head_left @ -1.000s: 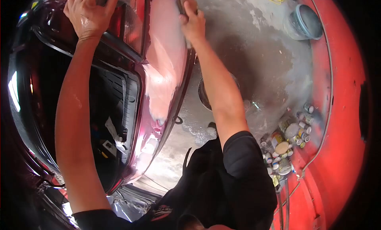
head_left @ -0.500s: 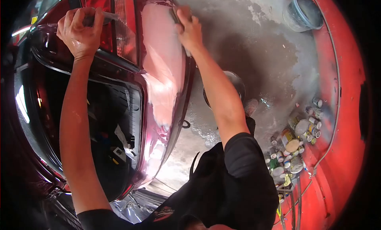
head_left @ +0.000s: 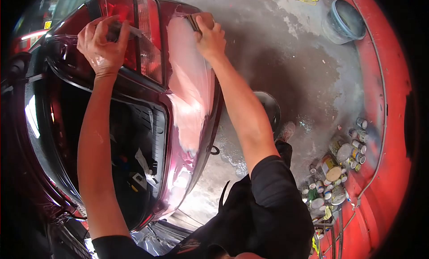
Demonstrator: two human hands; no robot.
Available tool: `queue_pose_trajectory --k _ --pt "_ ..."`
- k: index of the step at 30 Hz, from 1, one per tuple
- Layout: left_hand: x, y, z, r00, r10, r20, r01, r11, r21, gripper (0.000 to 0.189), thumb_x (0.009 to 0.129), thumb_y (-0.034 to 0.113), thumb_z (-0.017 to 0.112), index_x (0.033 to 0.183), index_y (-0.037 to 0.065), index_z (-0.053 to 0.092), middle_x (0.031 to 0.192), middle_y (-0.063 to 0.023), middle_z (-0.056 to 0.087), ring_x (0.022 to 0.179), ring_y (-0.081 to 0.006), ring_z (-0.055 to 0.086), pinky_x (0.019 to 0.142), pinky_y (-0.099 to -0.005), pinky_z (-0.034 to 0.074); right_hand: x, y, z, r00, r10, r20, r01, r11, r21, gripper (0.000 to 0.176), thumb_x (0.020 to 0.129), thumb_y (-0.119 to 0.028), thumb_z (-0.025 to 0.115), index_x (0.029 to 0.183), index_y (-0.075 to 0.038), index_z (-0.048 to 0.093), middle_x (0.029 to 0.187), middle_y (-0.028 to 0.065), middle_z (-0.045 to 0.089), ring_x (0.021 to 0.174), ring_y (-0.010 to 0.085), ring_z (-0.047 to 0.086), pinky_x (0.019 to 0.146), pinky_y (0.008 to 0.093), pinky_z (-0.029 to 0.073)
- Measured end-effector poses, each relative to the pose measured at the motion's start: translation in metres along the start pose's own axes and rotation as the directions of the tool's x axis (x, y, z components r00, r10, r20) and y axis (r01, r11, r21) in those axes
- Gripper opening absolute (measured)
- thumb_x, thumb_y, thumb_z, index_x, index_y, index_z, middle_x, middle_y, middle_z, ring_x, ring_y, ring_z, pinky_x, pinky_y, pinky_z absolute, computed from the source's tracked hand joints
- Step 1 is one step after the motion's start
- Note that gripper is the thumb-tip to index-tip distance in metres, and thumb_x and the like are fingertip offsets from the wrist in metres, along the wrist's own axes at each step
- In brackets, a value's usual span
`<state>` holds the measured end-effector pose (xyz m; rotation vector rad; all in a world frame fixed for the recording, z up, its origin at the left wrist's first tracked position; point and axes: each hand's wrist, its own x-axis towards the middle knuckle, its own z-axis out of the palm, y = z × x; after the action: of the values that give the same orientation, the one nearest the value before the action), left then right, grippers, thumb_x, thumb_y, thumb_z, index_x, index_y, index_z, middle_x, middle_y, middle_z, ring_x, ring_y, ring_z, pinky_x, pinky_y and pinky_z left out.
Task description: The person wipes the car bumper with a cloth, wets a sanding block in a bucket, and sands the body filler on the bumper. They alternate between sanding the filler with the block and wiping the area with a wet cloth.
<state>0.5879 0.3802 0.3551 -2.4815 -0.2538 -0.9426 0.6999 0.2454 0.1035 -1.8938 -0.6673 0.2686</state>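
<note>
"What does the right hand (head_left: 210,39) hold?"

"A brown block (head_left: 193,23), fingers curled over it, pressed to the upper edge of a pale pink patch (head_left: 185,58) on a car's glossy maroon rear corner (head_left: 184,163)."

"And the patch itself?"

"Left of and below that hand: matte, smooth up top, with a crease midway, a brighter lower stretch and a ragged, whitish bottom edge where maroon shows."

"The left hand (head_left: 103,44)?"

"Fingers bent around a dark object (head_left: 114,32), a greyish strip jutting toward the right hand. Whether it touches the tail light (head_left: 149,58), between the hands, I cannot tell."

"Beyond?"

"Well right of the right hand, a bucket (head_left: 328,29); lower down, clustered cans (head_left: 333,172) beside red bodywork (head_left: 397,125)."
</note>
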Motion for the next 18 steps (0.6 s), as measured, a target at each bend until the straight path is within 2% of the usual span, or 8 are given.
queue_pose_trajectory --k 4,5,7,11,14,15,17,18 --pt "-0.002 -0.003 0.003 1.000 -0.003 -0.023 0.002 1.000 -0.020 0.028 0.075 0.035 0.089 0.100 0.026 0.080 0.107 0.0037 0.070 0.111 -0.0265 0.062 0.098 -0.0463 0.044 -0.112 0.002 0.015 0.962 -0.269 -0.048 0.262 0.957 -0.123 0.068 0.089 -0.015 0.073 0.151 -0.036 0.055 0.154 0.0287 0.041 0.119 0.0477 0.056 0.093 0.0586 0.051" --pt "-0.003 -0.002 0.002 1.000 -0.017 -0.010 0.017 1.000 -0.006 0.027 0.075 0.035 0.089 0.100 0.026 0.080 0.107 0.0037 0.069 0.111 -0.0265 0.062 0.099 -0.0467 0.043 -0.141 -0.001 0.012 0.966 -0.255 -0.035 0.254 0.967 -0.023 0.072 0.085 -0.015 0.077 0.150 -0.037 0.056 0.159 0.0292 0.037 0.120 0.0465 0.056 0.093 0.0578 0.051" --pt "-0.003 0.003 -0.004 0.998 -0.054 0.029 0.053 0.998 0.020 0.019 0.077 0.033 0.088 0.092 0.025 0.078 0.101 0.0041 0.068 0.109 -0.0257 0.061 0.099 -0.0479 0.042 -0.134 -0.006 0.012 0.971 -0.239 -0.014 0.234 0.962 -0.143 0.072 0.084 -0.017 0.078 0.151 -0.036 0.056 0.157 0.0292 0.038 0.123 0.0466 0.055 0.092 0.0583 0.051" --pt "-0.004 0.003 -0.004 0.999 -0.043 0.030 0.043 0.999 0.005 0.013 0.078 0.029 0.086 0.085 0.023 0.076 0.096 0.0048 0.066 0.107 -0.0250 0.060 0.097 -0.0479 0.042 -0.001 -0.040 0.001 0.997 -0.076 0.005 0.076 0.993 -0.092 0.058 0.093 -0.018 0.072 0.147 -0.032 0.058 0.151 0.0308 0.041 0.119 0.0517 0.054 0.093 0.0618 0.051" --pt "0.000 0.005 -0.004 0.999 -0.046 0.014 0.046 0.999 0.023 0.013 0.078 0.028 0.085 0.083 0.022 0.074 0.095 0.0048 0.066 0.106 -0.0254 0.060 0.097 -0.0478 0.042 0.026 -0.051 0.011 0.998 0.065 -0.004 -0.065 0.996 -0.054 0.052 0.096 -0.020 0.070 0.146 -0.031 0.059 0.148 0.0314 0.042 0.120 0.0533 0.054 0.093 0.0615 0.051" --pt "-0.001 0.006 -0.004 0.999 -0.051 0.014 0.051 0.998 0.030 0.012 0.078 0.027 0.085 0.082 0.022 0.074 0.095 0.0047 0.066 0.106 -0.0256 0.060 0.097 -0.0478 0.042 0.009 -0.048 0.015 0.992 -0.076 -0.100 0.079 0.997 0.021 0.059 0.093 -0.021 0.072 0.149 -0.033 0.056 0.148 0.0322 0.043 0.122 0.0524 0.054 0.095 0.0618 0.050" --pt "0.001 0.010 -0.009 0.999 -0.046 0.022 0.045 0.998 0.041 0.013 0.078 0.027 0.085 0.083 0.022 0.074 0.095 0.0038 0.067 0.105 -0.0253 0.061 0.095 -0.0456 0.043 -0.061 -0.041 0.024 0.967 -0.211 -0.140 0.209 0.977 -0.029 0.066 0.091 -0.023 0.074 0.153 -0.035 0.052 0.146 0.0334 0.046 0.125 0.0520 0.054 0.096 0.0625 0.050" --pt "0.003 0.010 -0.010 0.999 -0.047 0.025 0.046 0.997 0.054 0.014 0.078 0.027 0.086 0.083 0.022 0.074 0.095 0.0034 0.067 0.104 -0.0251 0.061 0.094 -0.0446 0.043 -0.090 -0.043 0.023 0.976 -0.200 -0.081 0.188 0.973 -0.136 0.067 0.091 -0.025 0.074 0.154 -0.036 0.051 0.144 0.0337 0.047 0.126 0.0526 0.054 0.097 0.0629 0.049"
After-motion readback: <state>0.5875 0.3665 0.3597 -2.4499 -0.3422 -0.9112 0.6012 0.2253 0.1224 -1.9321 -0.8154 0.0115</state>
